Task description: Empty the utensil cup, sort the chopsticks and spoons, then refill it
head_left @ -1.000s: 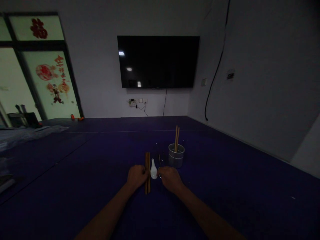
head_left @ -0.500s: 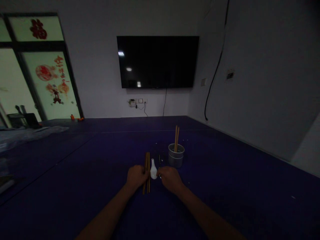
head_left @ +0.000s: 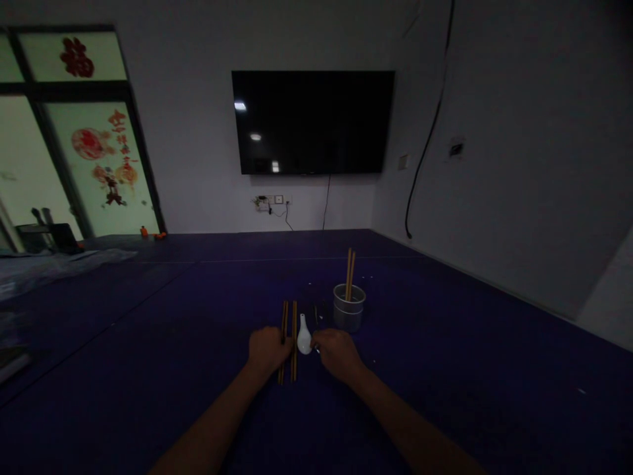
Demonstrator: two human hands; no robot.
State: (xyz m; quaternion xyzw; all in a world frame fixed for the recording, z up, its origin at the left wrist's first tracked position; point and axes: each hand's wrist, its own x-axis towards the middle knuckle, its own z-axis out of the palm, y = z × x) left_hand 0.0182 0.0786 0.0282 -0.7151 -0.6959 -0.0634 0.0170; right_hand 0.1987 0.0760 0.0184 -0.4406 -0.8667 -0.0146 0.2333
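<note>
Chopsticks (head_left: pixel 288 340) lie on the table (head_left: pixel 148 343) under my left hand (head_left: pixel 266 349), whose grip pinches one stick while the right hand (head_left: pixel 335 351) pinches the spoon (head_left: pixel 303 340); I'd separate sticks gently, keeping them parallel.

Brown chopsticks (head_left: pixel 293 316) lie flat in two parted sticks, just left of the white spoon (head_left: pixel 303 338), itself lying flat.
</note>
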